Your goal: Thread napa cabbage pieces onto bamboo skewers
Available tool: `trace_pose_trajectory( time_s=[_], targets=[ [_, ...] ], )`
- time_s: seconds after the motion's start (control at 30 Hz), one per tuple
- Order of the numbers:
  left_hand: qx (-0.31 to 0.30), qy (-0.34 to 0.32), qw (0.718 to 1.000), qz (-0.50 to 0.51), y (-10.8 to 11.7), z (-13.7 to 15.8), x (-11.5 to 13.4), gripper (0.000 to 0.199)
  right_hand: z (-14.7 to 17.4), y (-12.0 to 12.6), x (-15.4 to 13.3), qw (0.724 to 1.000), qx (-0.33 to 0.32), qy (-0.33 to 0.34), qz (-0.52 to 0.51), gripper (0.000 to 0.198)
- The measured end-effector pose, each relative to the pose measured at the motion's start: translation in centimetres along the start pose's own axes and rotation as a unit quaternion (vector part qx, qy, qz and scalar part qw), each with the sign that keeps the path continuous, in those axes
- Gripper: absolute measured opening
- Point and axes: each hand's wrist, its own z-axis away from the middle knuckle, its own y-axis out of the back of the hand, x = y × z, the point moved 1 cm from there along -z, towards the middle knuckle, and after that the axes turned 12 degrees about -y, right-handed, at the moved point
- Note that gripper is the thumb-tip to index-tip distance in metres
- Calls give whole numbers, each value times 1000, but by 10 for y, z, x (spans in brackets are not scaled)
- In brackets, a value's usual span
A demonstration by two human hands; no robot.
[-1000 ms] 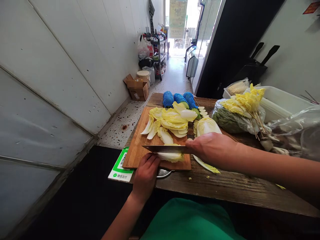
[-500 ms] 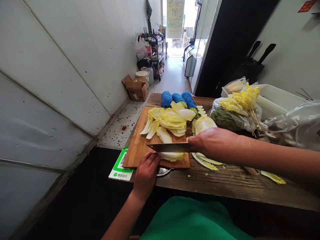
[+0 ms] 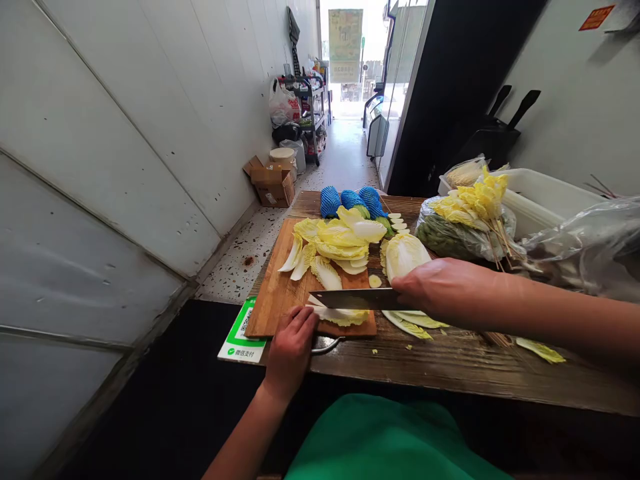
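My right hand [image 3: 425,283] is wrapped round the handle of a knife [image 3: 360,299], its blade pointing left over a napa cabbage leaf [image 3: 345,316]. The leaf lies along the near edge of a wooden cutting board [image 3: 270,293]. At the leaf's white left end, my left hand [image 3: 291,343] presses it with bent fingers, close to the knife tip. A white sliver shows on the far side of the tip. Farther back on the board rests a pile of pale yellow cabbage leaves [image 3: 340,233]. A partly stripped cabbage head [image 3: 406,253] sits beyond my right hand.
Vegetables in blue foam nets [image 3: 353,199] stand behind the board. Skewered leaves [image 3: 475,200] lie on a plastic bag beside a white bin [image 3: 540,190]. A green payment sign [image 3: 243,340] sticks out under the board's left corner. Loose leaves [image 3: 413,325] lie right of the board.
The knife and my right hand have drawn back to the right, and more of the leaf's left end shows. My left hand stays on the leaf. The view has shifted slightly.
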Motion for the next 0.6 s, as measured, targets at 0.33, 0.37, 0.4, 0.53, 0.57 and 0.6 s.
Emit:
trace_pose_trajectory(
  time_s=[0.33,0.37,0.4,0.53,0.57,0.6],
  targets=[
    [11,-15,1000,-7,3,-3,-1,21,35,-8,22,999,-20,-34,-34,21],
    [13,-17,1000,-7,3,-3,-2,21,39,-10,25,998,-11,-39,-40,21],
    [12,-19,1000,-5,3,-3,-3,21,43,-12,27,998,-3,-44,-48,23],
    [2,-23,1000,-2,4,-3,-4,20,57,-17,31,995,-5,-60,-81,30],
    [3,-23,1000,-2,5,-3,-4,20,60,-17,31,994,-7,-63,-88,32],
    [4,-24,1000,0,6,-4,-4,21,63,-18,31,993,-3,-68,-96,33]
  ],
)
